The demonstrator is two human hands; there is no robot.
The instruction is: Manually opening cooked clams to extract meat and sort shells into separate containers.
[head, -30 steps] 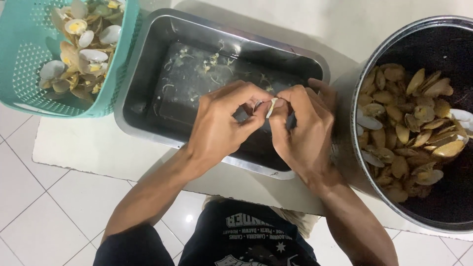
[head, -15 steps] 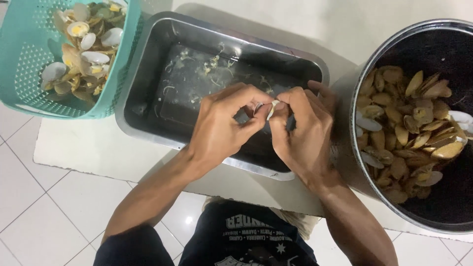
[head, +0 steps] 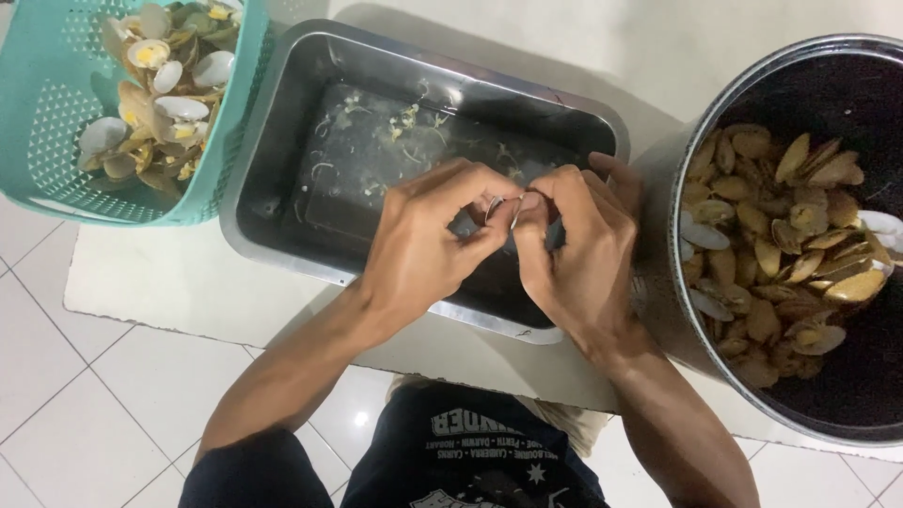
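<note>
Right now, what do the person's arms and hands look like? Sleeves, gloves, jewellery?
Both forearms are bare, with no sleeves reaching the parts in view. The left hand and right hand are bare too: no gloves, and no watch, bracelet or rings visible. Below the arms, the person wears a dark garment with white printed lettering and a small star shape.

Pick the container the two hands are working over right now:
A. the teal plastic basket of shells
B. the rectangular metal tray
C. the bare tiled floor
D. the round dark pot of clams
B: the left hand and right hand meet around a small clam shell above the rectangular metal tray, between the teal basket and the round pot.
</note>
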